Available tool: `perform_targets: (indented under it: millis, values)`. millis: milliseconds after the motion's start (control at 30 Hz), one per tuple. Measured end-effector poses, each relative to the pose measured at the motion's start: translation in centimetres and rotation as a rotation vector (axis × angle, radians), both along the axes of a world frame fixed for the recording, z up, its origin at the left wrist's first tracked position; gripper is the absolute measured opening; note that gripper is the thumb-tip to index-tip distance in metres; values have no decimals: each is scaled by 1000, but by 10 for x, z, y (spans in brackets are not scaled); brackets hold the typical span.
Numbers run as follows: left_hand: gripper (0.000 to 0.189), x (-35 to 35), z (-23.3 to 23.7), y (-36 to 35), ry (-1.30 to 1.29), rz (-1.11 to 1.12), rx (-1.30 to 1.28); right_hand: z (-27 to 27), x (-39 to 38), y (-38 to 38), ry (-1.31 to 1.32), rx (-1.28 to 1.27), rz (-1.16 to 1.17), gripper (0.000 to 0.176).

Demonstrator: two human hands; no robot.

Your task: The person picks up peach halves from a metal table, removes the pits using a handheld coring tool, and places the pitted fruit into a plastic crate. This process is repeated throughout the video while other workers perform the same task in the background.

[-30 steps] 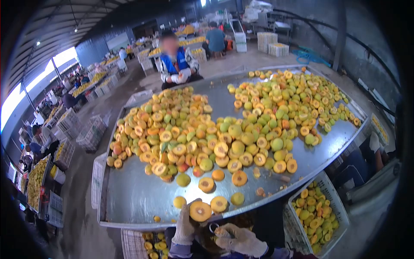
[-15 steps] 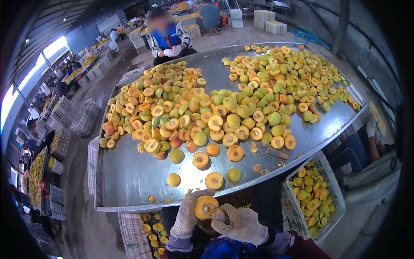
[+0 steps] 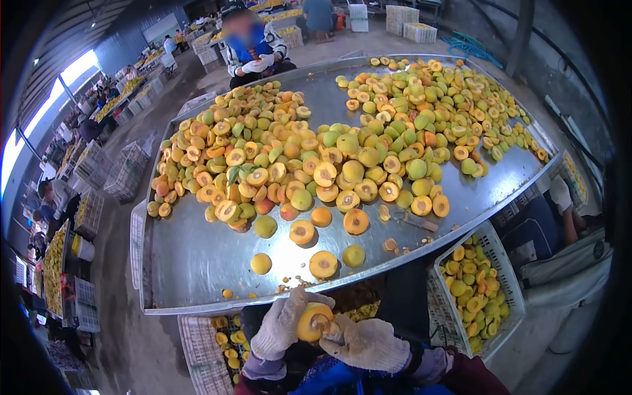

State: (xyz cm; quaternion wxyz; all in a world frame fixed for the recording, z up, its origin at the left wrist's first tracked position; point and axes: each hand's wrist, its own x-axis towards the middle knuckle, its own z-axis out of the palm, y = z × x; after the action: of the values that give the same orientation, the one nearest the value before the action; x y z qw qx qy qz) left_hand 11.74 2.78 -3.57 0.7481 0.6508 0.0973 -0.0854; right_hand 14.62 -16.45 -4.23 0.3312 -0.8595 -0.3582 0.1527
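Observation:
My left hand (image 3: 282, 329), in a pale knitted glove, holds a cut yellow fruit half (image 3: 309, 324) just below the table's front edge. The fruit's cut face, with a brown centre, is turned toward my right hand (image 3: 368, 343). That gloved hand is closed, its fingers against the fruit's centre; what they grip is too hidden to make out. Loose fruit halves (image 3: 323, 264) lie on the metal table (image 3: 197, 263) just beyond my hands, before a large heap of halved fruit (image 3: 263, 151).
A crate of fruit halves (image 3: 477, 289) stands at the right and another crate (image 3: 207, 352) below the table at left. A knife (image 3: 417, 220) lies near the table's front edge. A co-worker (image 3: 253, 49) sits across the table; another person's gloved hand (image 3: 561, 194) is at far right.
The table and heap appear slightly higher and further left in the view. My left hand and the fruit have shifted slightly; my right hand stays closed at the fruit.

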Motion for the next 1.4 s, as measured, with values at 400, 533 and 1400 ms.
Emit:
perform_targets:
  millis: [400,533,1400]
  values:
    - [80,-5,-7,-5,24,86,-142,-5,-2,3,96,147,-54,37]
    - [79,-6,-12,-7,20,88,-191,5,-1,3,-80,42,9,37]
    - [32,-5,-3,-48,-467,404,702,14,15,-7,1293,574,120,15]
